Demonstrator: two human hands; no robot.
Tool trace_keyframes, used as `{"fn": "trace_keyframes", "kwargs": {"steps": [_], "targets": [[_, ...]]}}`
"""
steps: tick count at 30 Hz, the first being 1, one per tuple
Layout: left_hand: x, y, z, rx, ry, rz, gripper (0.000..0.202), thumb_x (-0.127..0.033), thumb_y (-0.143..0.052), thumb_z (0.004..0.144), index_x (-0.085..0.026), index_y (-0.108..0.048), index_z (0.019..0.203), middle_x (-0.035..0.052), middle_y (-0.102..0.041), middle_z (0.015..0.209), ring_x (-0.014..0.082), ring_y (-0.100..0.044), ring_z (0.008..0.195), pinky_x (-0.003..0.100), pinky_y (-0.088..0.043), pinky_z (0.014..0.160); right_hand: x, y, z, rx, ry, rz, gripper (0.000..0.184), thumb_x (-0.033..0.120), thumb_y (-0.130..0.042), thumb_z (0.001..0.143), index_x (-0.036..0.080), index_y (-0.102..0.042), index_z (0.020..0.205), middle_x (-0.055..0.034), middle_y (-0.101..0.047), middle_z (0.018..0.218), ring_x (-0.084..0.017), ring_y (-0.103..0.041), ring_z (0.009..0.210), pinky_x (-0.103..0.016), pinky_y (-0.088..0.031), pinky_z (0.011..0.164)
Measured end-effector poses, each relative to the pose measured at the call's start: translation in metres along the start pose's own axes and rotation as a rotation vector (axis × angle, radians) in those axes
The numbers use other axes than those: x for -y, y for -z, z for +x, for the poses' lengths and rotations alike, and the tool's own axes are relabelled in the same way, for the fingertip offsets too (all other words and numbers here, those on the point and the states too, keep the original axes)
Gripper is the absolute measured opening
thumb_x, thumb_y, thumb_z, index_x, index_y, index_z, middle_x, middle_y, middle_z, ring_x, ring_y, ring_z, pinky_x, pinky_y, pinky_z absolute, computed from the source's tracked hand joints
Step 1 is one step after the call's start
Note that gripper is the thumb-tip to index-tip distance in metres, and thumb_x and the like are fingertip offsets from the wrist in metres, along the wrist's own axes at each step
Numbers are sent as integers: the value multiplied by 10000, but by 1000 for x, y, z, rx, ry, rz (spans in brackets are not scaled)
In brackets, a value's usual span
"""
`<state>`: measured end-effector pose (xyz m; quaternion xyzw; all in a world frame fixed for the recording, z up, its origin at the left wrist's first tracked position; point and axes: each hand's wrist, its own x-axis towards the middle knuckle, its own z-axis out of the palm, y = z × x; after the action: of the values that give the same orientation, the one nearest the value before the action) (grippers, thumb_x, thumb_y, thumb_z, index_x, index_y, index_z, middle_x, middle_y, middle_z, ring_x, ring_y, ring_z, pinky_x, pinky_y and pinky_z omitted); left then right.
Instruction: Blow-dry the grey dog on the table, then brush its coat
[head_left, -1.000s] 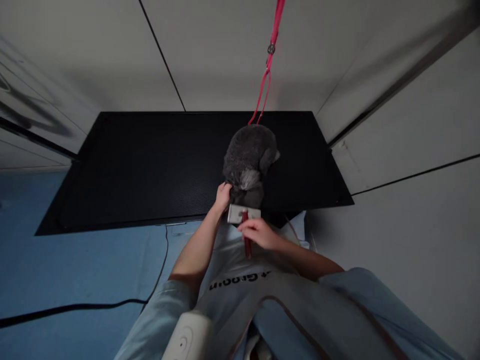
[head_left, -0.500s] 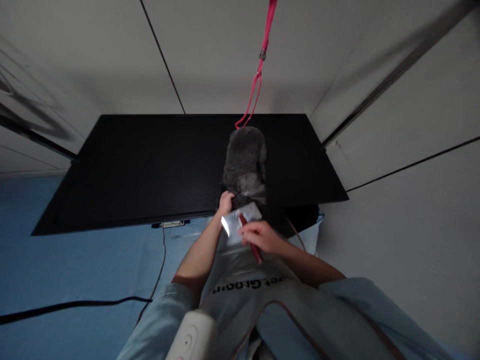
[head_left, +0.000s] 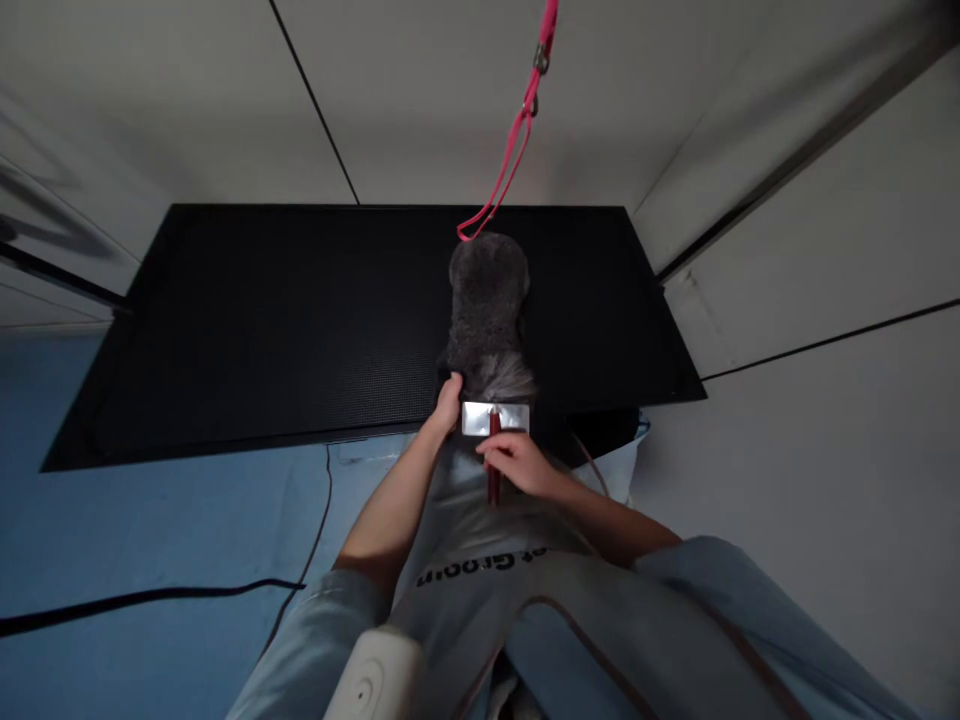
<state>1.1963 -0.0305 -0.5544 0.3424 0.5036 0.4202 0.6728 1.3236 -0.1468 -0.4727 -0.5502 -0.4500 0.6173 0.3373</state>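
Observation:
A small grey furry dog (head_left: 489, 310) is on the black table, its lighter, longer fur toward me. My left hand (head_left: 448, 402) is closed on its near left side, thumb up; the other fingers are mostly hidden, so I cannot tell which part they grip. Pinched in my right hand (head_left: 520, 462) is the dark red handle of a slicker brush (head_left: 494, 485). The brush's wide, shiny silver back faces up, close against the light fur at the dog's near end. Its bristle side is hidden.
The black ridged grooming table (head_left: 300, 320) spans the view. A pink loop leash (head_left: 517, 140) hangs down at the dog's far end. A dark cord (head_left: 150, 597) runs at lower left, and a white device (head_left: 376, 675) sits by my left sleeve.
The brush has gone from tilted to straight, its silver head now level across the near fur and slightly farther from me. The dog's body looks straighter. My left hand stays at its side.

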Motion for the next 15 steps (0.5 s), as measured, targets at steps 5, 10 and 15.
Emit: {"fn": "trace_keyframes", "kwargs": {"steps": [5, 10, 15], "targets": [[-8, -4, -4, 86, 13, 97, 342, -430, -755, 576, -144, -569, 587, -32, -512, 525, 112, -492, 533, 222, -379, 525, -5, 2, -25, 346, -233, 64, 183, 229, -557, 750, 162, -701, 841, 15, -615, 540, -83, -507, 423, -186, -367, 415], [-7, -8, -7, 34, 84, 19, 359, -431, -731, 584, -159, -499, 556, -59, -449, 474, 76, -421, 446, 203, -323, 460, 9, 11, -11, 77, -64, 64, 177, 249, -557, 759, 159, -678, 852, -5, -659, 667, -82, -538, 507, -190, -405, 483], [-6, -9, -10, 21, 113, -12, 363, -456, -733, 556, -157, -535, 610, -38, -509, 510, 90, -455, 472, 209, -355, 475, 7, 5, -16, 407, -203, 88, 151, 250, -547, 770, 158, -663, 794, 23, -591, 542, -82, -491, 430, -190, -363, 431]]}}
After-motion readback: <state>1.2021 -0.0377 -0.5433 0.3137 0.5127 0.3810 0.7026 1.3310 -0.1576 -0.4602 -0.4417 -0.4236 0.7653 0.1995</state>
